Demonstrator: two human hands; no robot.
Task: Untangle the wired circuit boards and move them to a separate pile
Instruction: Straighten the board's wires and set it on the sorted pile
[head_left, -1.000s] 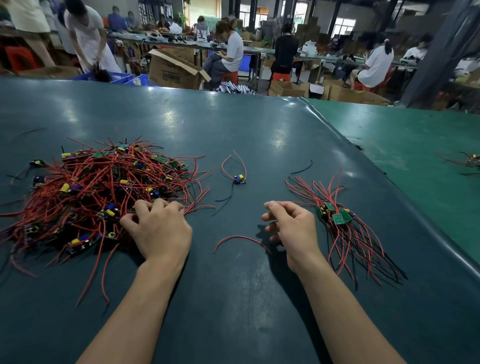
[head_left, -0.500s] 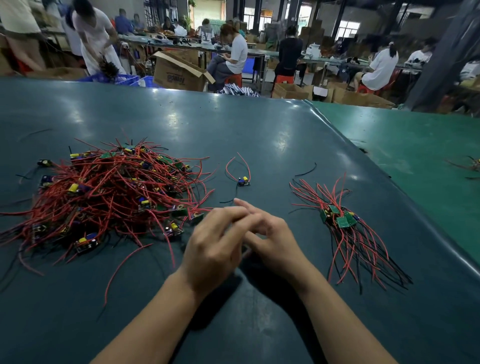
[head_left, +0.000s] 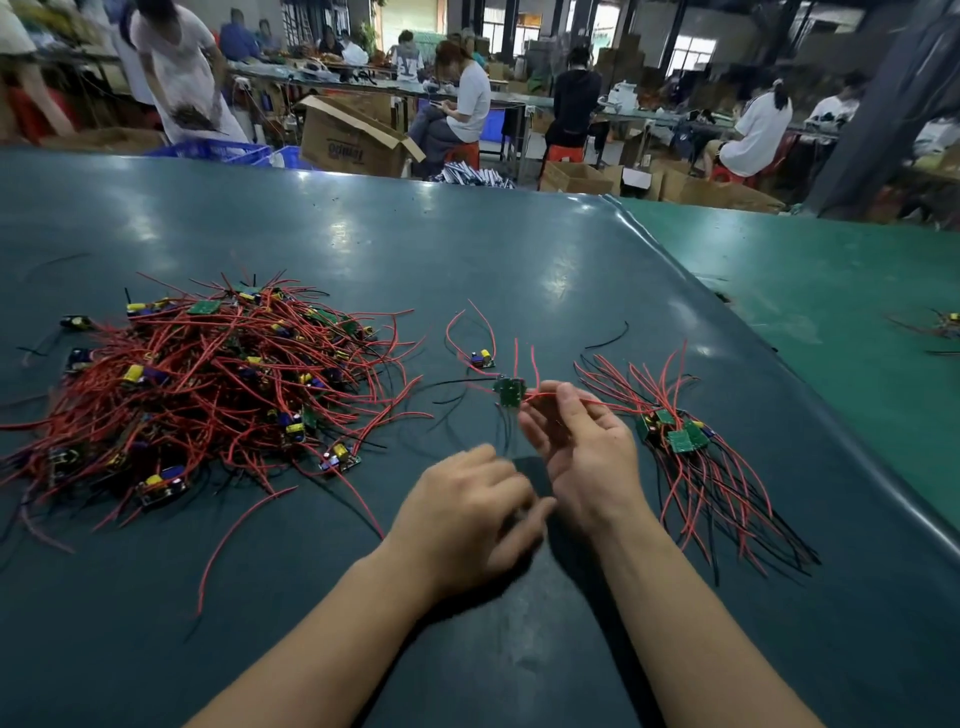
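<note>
A big tangled pile of circuit boards with red and black wires (head_left: 208, 384) lies at the left of the dark table (head_left: 467, 249). A smaller sorted pile of boards (head_left: 685, 441) lies at the right. My right hand (head_left: 576, 441) pinches the red wires of a small green circuit board (head_left: 510, 391), which hangs above the table between the piles. My left hand (head_left: 467, 514) is just below it, blurred, fingers curled around the board's black wires, which hang down toward it. One single board (head_left: 482, 359) lies alone beyond my hands.
A loose red wire (head_left: 234, 530) lies in front of the big pile and a loose black wire (head_left: 608, 338) beyond the small pile. A green table (head_left: 831, 291) adjoins at the right. People work at benches and cardboard boxes behind.
My left hand left the big pile and came to the middle, meeting my right hand. Now a green board hangs from my right fingers, and my left hand has dropped lower.
</note>
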